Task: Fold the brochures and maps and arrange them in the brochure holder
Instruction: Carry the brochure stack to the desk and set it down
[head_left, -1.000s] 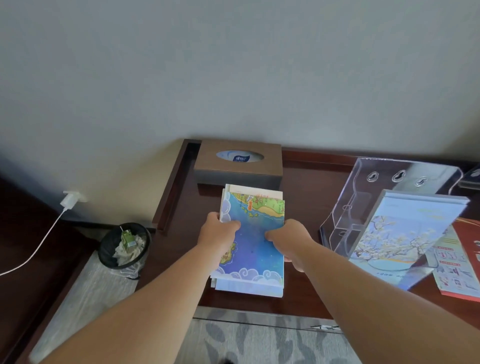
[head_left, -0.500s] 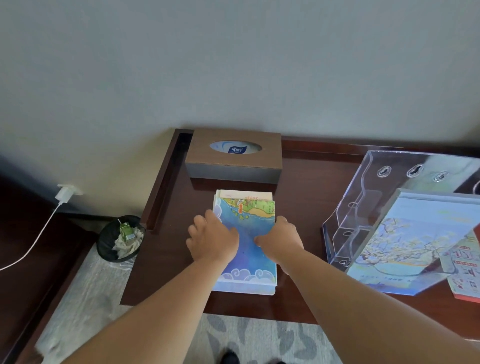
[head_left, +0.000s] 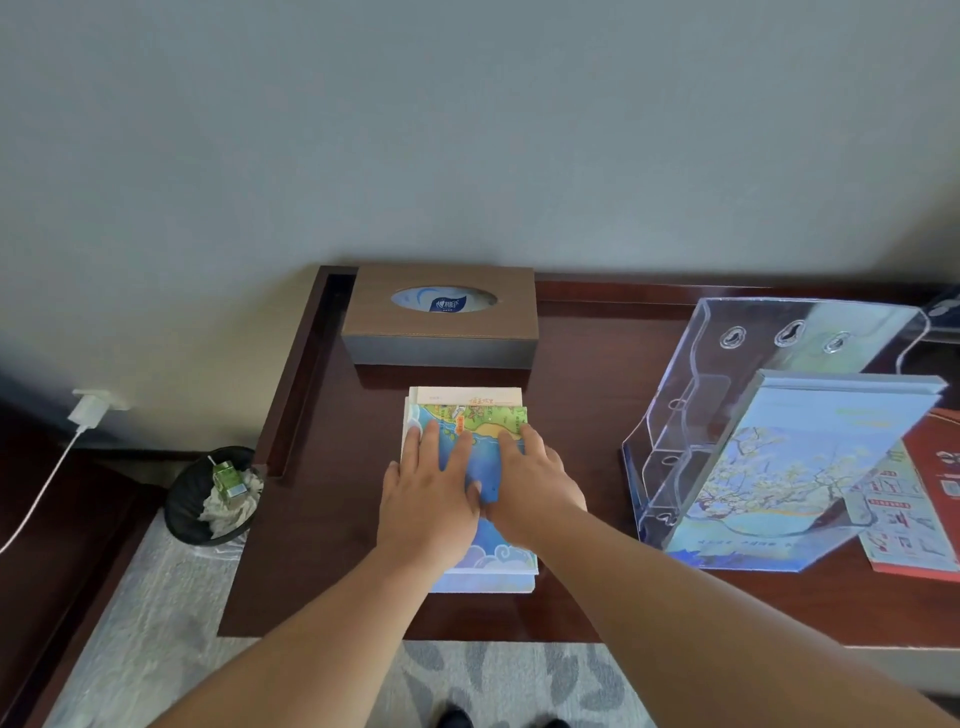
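A folded blue map (head_left: 483, 558) with sea and green land printed on it lies on the dark wooden table (head_left: 332, 519), in front of the tissue box. My left hand (head_left: 428, 496) presses flat on the map's left half, fingers straight. My right hand (head_left: 530, 483) presses flat on its right half, beside the left hand. A clear acrylic brochure holder (head_left: 727, 384) stands to the right. A pale blue brochure with a blossom tree (head_left: 789, 467) leans in its front pocket.
A brown tissue box (head_left: 441, 317) sits against the wall behind the map. Red and white leaflets (head_left: 914, 509) lie at the far right. A black waste bin (head_left: 213, 493) stands on the floor left of the table, near a white charger and cable (head_left: 85, 410).
Both hands went from gripping the map's side edges to lying flat on top of it with fingers stretched forward. The map now rests on the table.
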